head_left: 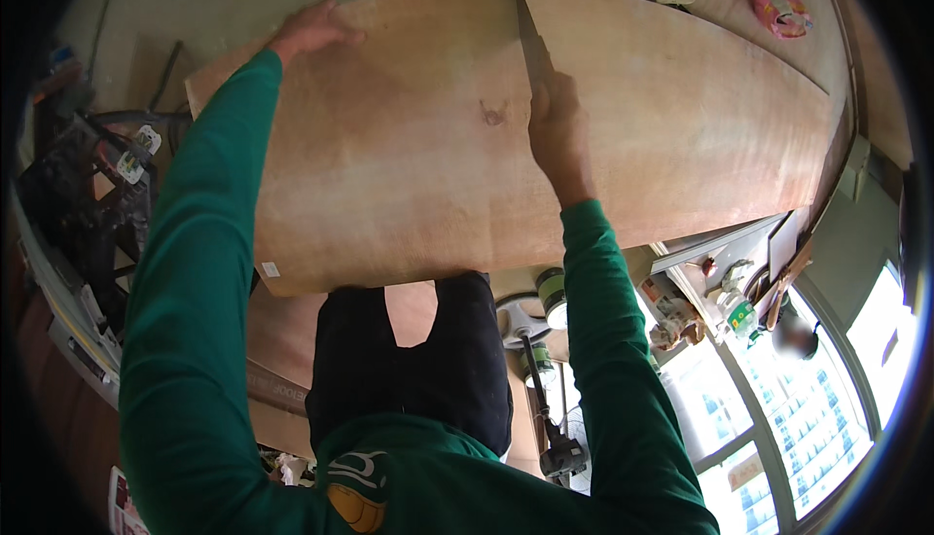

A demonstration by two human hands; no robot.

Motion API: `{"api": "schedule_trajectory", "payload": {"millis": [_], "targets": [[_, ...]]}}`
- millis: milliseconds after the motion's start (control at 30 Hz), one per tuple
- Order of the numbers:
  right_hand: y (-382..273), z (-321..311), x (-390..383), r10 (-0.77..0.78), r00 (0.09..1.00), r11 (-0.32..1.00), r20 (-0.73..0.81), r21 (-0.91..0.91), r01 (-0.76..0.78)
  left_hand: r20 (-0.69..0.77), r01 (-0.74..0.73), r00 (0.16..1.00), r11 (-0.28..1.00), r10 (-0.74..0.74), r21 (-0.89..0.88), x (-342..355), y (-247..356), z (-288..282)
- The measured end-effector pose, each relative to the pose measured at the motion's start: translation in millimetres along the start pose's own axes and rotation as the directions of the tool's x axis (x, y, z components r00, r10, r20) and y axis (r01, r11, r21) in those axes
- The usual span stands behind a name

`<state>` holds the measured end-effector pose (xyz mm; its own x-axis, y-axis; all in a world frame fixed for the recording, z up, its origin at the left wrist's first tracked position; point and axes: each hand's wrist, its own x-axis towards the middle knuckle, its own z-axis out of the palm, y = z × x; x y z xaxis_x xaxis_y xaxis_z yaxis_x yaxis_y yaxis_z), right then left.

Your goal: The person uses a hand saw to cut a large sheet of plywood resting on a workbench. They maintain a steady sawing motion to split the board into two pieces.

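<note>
A large light-brown plywood sheet (389,146) lies in front of me, above my thighs, its near edge close to my knees. My right hand (557,117) is closed at the middle of the sheet around the handle of a handsaw (528,24). The saw's dark blade points away from me to the sheet's far edge. The handle is mostly hidden by my fingers. Toward the far left corner, my left hand (316,29) rests on the sheet's edge with fingers stretched out. A dark knot (493,112) marks the wood left of my right hand.
Dark metal equipment (107,180) stands at the left. A pink-and-white bag (776,0) lies at the far right. Cans (552,297) and a fan-like stand (525,326) are below the sheet, right of my legs. Windows (798,428) and a cluttered ledge (715,292) are at the right.
</note>
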<state>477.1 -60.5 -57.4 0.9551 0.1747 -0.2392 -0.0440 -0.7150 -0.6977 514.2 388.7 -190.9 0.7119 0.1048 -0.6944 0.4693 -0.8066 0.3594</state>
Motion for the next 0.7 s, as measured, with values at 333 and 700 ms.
{"api": "schedule_trajectory", "payload": {"millis": [333, 700], "targets": [[-85, -138, -192, 0.247, 0.964, 0.964, 0.093, -0.124, -0.235, -0.012, 0.073, 0.997, 0.997, -0.074, -0.04, -13, 2, -6], [-2, -16, -26, -0.064, 0.998, 0.995, 0.01, -0.08, 0.065, -0.017, 0.039, 0.999, 0.999, -0.039, -0.014, -11, 3, -3]]}}
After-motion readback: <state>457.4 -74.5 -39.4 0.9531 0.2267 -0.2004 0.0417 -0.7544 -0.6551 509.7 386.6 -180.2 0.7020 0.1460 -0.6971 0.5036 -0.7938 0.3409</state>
